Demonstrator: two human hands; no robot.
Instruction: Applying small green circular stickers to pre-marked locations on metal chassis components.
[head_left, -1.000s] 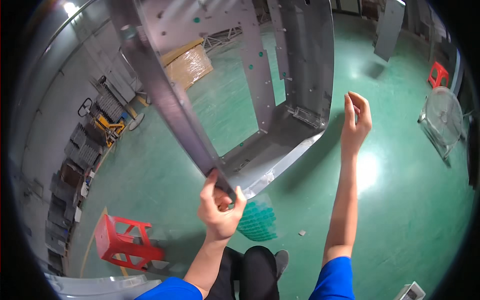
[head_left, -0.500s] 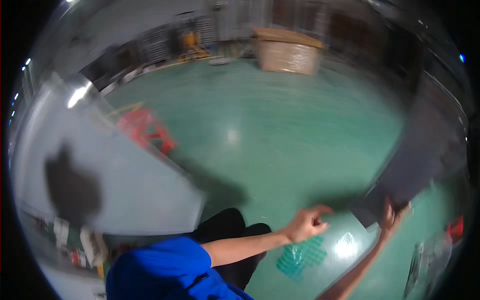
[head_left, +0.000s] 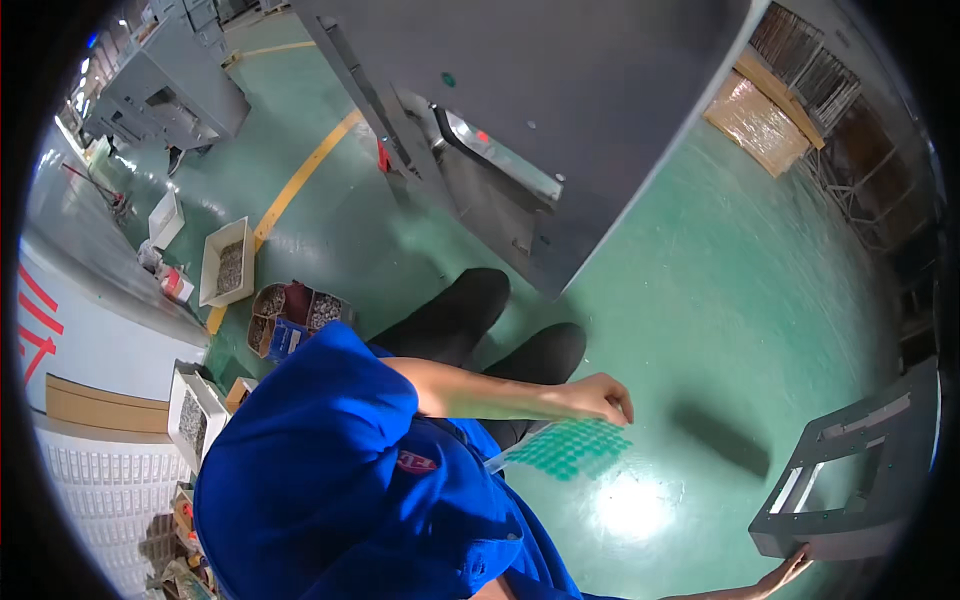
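Head view: the left hand [head_left: 603,398] reaches across the dark-trousered knees [head_left: 455,310], its fingers curled inward. Directly below it, close against the curled fingers, hangs or lies a clear sheet of green dots [head_left: 570,450]; whether the fingers pinch it, I cannot tell. Well off to that hand's right, at the lower edge of the view, the right hand [head_left: 793,568] has its fingers against the lower edge of a dark grey metal frame [head_left: 900,465] with cut-out openings; the frame rises beyond that hand, and how firmly the fingers close on it cannot be told. Ahead of the left hand stands a large grey metal cabinet [head_left: 620,120]. Far to its left, a white bin [head_left: 230,295] of small parts sits on the green floor [head_left: 700,300].
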